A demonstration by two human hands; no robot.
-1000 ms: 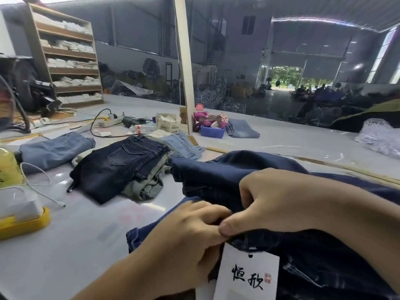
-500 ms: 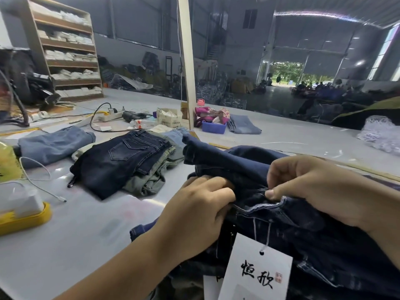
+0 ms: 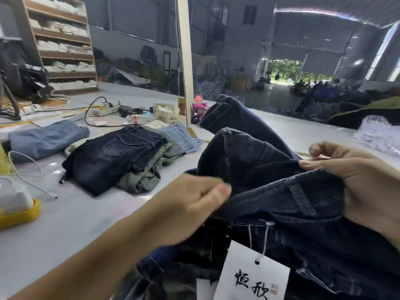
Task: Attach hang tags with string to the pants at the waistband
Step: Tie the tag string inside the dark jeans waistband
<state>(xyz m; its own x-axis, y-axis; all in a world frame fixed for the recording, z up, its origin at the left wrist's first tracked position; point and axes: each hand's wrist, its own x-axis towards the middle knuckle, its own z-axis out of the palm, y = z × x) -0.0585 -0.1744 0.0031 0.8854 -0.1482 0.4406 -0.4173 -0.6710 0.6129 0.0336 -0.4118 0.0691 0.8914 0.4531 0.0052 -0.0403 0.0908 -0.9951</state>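
Both hands are holding up the dark pants (image 3: 281, 204) over the bench (image 3: 75, 217): my left hand (image 3: 194, 204) is pinching the waistband edge, my right hand (image 3: 355, 182) is gripping it farther along. The white hang tag (image 3: 251, 276) is dangling by its string (image 3: 265, 239) below the waistband.

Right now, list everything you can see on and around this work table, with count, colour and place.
dark jeans: one, dark blue, held up in front
hang tag: one, white with black characters, hanging on string below the waistband
folded jeans stack: several, dark blue, olive, light blue, centre of table
light jeans: one, pale blue, left
power strip: one, white, far left-centre
yellow tray: one, left edge
shelf unit: one, wooden, back left
post: one, pale, centre
left hand: grip on waistband
right hand: grip on waistband
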